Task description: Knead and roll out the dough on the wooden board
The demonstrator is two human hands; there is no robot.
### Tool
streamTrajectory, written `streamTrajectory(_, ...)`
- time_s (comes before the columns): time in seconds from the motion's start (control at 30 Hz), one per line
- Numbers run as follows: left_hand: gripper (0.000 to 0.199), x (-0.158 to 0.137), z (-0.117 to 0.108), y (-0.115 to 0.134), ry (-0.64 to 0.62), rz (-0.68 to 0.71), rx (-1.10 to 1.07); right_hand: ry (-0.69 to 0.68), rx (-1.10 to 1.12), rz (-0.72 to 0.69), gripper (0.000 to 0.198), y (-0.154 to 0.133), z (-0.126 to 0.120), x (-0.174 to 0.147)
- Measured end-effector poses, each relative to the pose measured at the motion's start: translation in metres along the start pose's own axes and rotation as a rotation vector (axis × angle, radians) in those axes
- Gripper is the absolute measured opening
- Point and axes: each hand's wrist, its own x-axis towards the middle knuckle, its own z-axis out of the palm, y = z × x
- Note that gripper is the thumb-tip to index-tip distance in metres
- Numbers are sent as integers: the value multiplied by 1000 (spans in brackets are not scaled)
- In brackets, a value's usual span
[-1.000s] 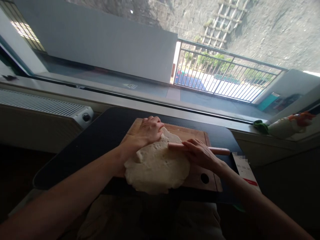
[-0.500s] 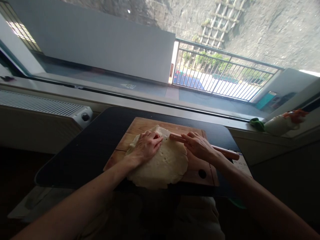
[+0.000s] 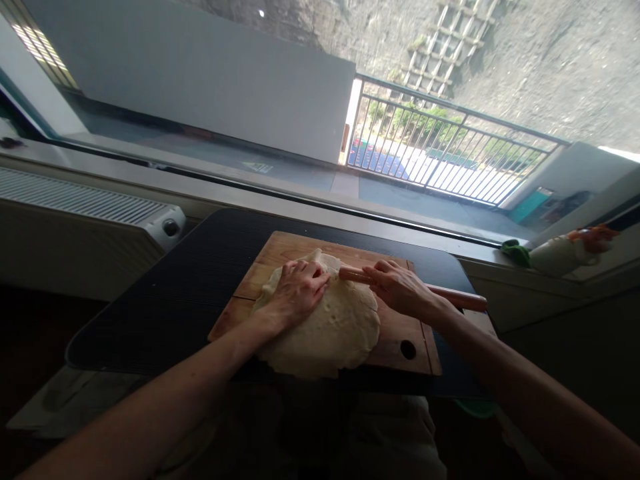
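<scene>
A wide, flattened sheet of pale dough (image 3: 333, 330) covers much of the wooden cutting board (image 3: 280, 247) and hangs over its near edge. On the dough's upper left part rests my left hand (image 3: 299, 290), its fingers bent and close together, pressing on and gripping the dough; the fingertips are partly hidden. My right hand (image 3: 397, 287) is wrapped round a wooden rolling pin (image 3: 457, 297). The pin's left end touches or hovers just over the dough's far right part; I cannot tell which. Its other end sticks out past the board's right side.
The board lies on a dark table (image 3: 155, 307) in front of a window. A white radiator (image 3: 90, 200) stands at the left. On the sill at the right are a green cloth-like item (image 3: 515, 252) and a pale container (image 3: 557, 253). A light-coloured object (image 3: 480, 322) lies beneath the pin's right end.
The rolling pin's right end has shifted slightly right and up. My left hand stays on the dough, with only small movement. The whole view has shifted slightly.
</scene>
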Motion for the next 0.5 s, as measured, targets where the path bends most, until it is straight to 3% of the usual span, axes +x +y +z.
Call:
streamTrajectory(0.3,27,0,1,1,14,-8,-28,-21,-46,-31,38,-5,-6,4)
streamTrajectory(0.5,24,-5,-4,1,21,-16,-87,-90,-60,25,31,0,-29,15)
